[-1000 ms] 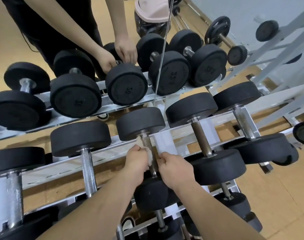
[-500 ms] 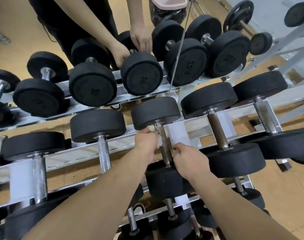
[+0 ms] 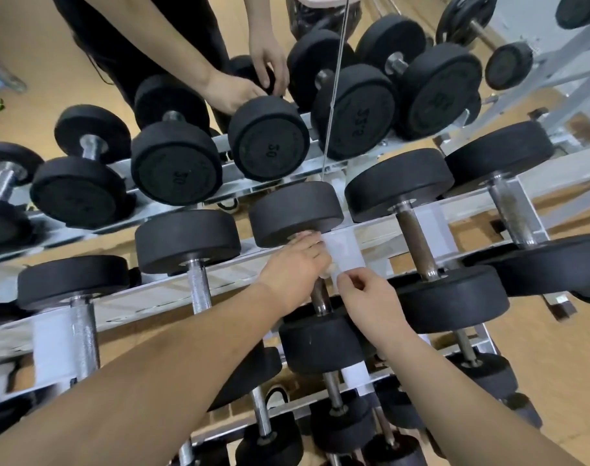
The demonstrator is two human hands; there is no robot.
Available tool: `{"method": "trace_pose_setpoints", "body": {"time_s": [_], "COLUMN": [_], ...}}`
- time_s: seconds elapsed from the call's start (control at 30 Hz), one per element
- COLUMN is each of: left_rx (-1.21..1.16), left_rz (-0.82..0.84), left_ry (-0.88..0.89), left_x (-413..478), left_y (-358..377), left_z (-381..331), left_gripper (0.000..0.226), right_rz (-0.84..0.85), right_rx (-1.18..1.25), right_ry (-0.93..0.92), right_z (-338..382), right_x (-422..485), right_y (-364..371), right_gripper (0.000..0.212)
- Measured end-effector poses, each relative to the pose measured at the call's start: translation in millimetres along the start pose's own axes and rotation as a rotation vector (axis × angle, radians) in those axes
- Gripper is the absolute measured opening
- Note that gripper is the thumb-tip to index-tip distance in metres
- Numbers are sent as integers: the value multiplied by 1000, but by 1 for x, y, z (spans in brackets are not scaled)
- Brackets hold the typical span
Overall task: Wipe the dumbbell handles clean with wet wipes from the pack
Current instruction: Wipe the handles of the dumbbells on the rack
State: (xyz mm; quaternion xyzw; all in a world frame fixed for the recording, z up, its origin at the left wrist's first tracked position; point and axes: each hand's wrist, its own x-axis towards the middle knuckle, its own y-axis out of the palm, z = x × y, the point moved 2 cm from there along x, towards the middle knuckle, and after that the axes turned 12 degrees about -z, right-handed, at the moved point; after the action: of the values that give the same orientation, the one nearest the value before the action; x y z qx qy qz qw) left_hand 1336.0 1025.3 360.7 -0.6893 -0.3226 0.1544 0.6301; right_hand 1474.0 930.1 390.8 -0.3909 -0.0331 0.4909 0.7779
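Far left, mid tier of grey steel rack (image 3: 159,290): black rubber-headed dumbbell w/ chrome bar (image 3: 199,287), resting across the rails.

Up top, upper tier: second person's hands (image 3: 240,92) on black round dumbbell marked 30 (image 3: 270,142).

Centre, mid tier: black round-headed dumbbell (image 3: 295,213) lying front-to-back on rack, w/ dark knurled metal handle (image 3: 319,297).

Left grip (image 3: 293,264): clenched round upper half of that handle, knuckles hard up against far head.

White wet wipe (image 3: 326,273): only a small scrap showing at left fingertips, tucked btwn fist and bar, rest hidden.

Below fist: bare stretch of handle down to near head.

Just right of bar: right grip (image 3: 364,297), thumb and forefinger pinched together, right beside wipe scrap and close to left fingertips. Can't tell whether pinching wipe edge or nothing.

Behind both grips: white plastic saddle (image 3: 342,250) of rack.

Further right, same tier: black dumbbell w/ rusty brown bar (image 3: 418,243), apart from both grips.
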Motion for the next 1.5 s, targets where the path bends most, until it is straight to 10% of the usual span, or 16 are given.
{"method": "trace_pose_setpoints", "body": {"time_s": [0.3,0.67,0.97,1.27,1.5], "left_rx": [-315,-256,450,197,-424], "left_rz": [159,-118,493,678,89], "left_ry": [245,150,208,-210,-797], "left_x": [-19,-35,44,34,17], "left_y": [9,5,-15,-35,-52], "left_z": [-12,-4,-24,-73,-114], "left_gripper": [28,39,24,31,35], "right_rz": [35,70,-45,106,102], "right_rx": [-196,-235,-3,150,223], "right_ry": [-70,-29,-131,-39,-43], "right_z": [-7,-2,0,-25,-41], "right_x": [-7,-7,-40,-60,-65], "right_y": [0,-1,-7,-77,-157], "right_gripper": [39,44,36,28,15]}}
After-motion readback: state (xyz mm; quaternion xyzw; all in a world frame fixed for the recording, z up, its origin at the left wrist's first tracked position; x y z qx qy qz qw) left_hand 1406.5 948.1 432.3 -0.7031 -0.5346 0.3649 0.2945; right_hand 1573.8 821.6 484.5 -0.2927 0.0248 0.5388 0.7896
